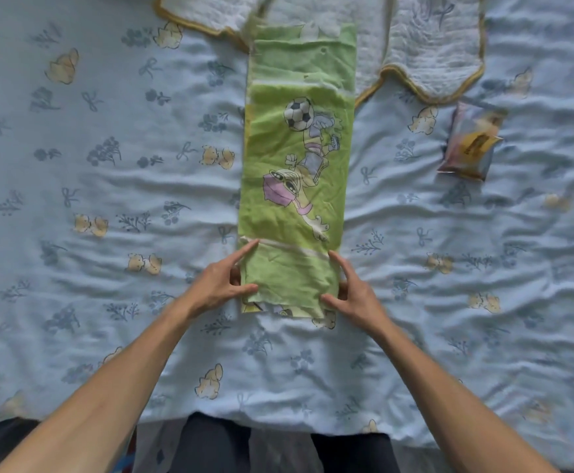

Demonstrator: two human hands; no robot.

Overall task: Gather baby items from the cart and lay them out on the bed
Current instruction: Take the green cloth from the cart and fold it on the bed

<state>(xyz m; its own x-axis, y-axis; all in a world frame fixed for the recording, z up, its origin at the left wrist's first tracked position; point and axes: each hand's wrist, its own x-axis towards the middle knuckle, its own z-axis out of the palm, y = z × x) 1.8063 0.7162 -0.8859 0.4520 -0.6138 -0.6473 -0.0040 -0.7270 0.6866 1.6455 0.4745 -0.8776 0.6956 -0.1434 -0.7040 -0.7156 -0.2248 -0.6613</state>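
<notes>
Left hand (219,285) and right hand (350,295) pinch the green cloth's (295,186) near edge — bare bedsheet (108,186) either side.

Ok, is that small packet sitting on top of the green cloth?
No. The small packet lies on the blue bedsheet, apart from the green cloth and off to its right.

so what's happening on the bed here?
A person is laying out a green cartoon-print cloth on the blue floral bedsheet. The left hand and right hand pinch its folded near end on either side. A white quilted cloth with yellow trim lies beyond it, and a small packet sits to the right.
</notes>
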